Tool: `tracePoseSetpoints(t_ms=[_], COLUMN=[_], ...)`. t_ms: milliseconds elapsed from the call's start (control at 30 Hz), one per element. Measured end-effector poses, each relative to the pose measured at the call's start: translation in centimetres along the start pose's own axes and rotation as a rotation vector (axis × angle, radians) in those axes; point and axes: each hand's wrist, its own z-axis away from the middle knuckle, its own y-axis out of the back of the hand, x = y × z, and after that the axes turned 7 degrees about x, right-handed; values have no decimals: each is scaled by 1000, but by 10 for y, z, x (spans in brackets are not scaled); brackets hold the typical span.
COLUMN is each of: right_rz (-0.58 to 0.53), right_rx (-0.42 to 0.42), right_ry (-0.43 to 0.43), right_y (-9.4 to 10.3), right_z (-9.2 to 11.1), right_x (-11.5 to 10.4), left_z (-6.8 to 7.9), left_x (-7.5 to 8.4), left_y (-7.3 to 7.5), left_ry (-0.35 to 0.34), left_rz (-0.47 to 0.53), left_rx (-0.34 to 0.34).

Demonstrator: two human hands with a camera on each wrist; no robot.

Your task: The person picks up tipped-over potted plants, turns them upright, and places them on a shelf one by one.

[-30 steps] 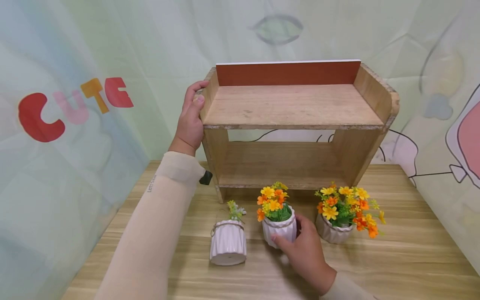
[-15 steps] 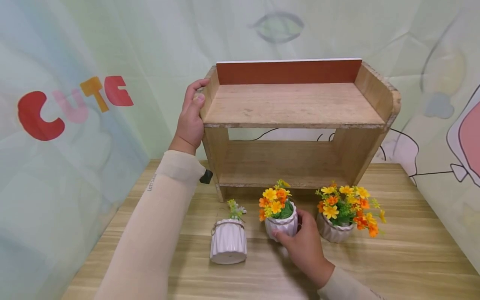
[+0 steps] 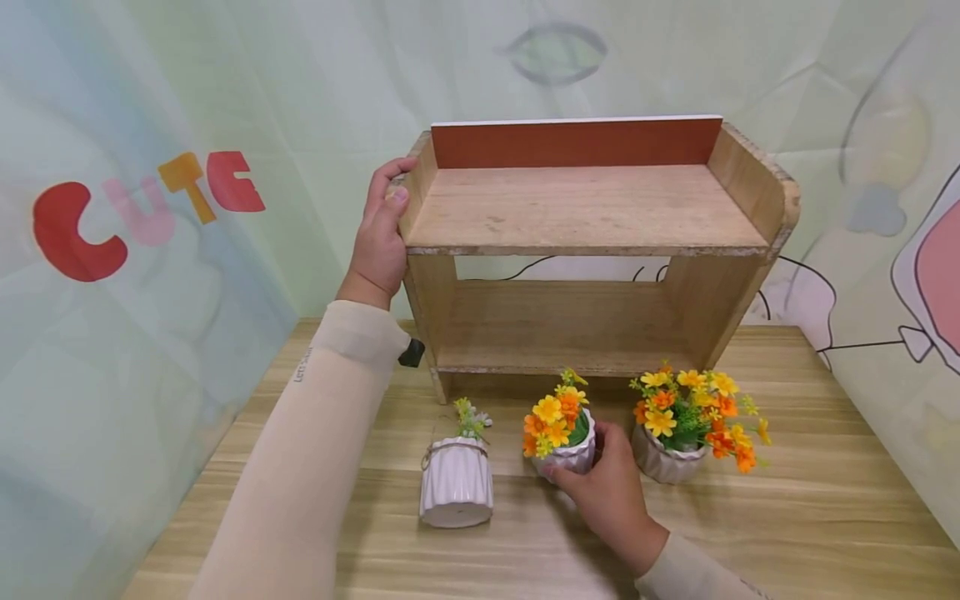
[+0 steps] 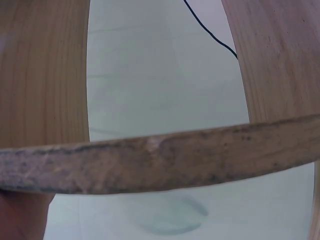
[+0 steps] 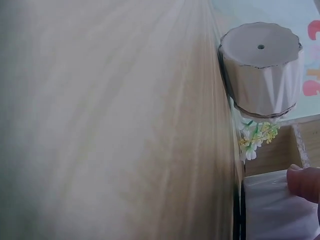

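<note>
My left hand (image 3: pixel 380 250) grips the left side panel of a two-tier wooden shelf (image 3: pixel 585 208), thumb in front and fingers over the panel's edge. In the left wrist view the panel's worn edge (image 4: pixel 165 162) crosses the picture, with a bit of the hand at lower left. My right hand (image 3: pixel 611 500) holds a white ribbed flower pot (image 3: pixel 573 457) with yellow and orange flowers, thumb on its near side. The right wrist view shows the thumb (image 5: pixel 302 182) against this pot's white wall (image 5: pixel 275 210); the other fingers are mostly hidden.
To the left, another white pot (image 3: pixel 456 487) with small pale flowers lies tipped, base facing me. Right of my right hand stands a third pot (image 3: pixel 667 460) with yellow and orange flowers. All are on the wood-grain table (image 3: pixel 810 500), before the shelf. A printed curtain (image 3: pixel 300 83) hangs behind.
The pot in my right hand has shifted slightly right, and its flowers have tipped lower toward me, so less of the pot's wall shows. My left hand stays on the shelf.
</note>
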Motion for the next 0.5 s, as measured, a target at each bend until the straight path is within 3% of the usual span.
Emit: tracePoseSetpoints(t_ms=[500], right_rz=[-51], right_rx=[-17], right_ry=[20], right_y=[-1], right_z=[2], right_x=[5], left_z=[0], left_x=[-1], left_y=[0], left_ry=[20], left_rz=[-11], left_rx=[2])
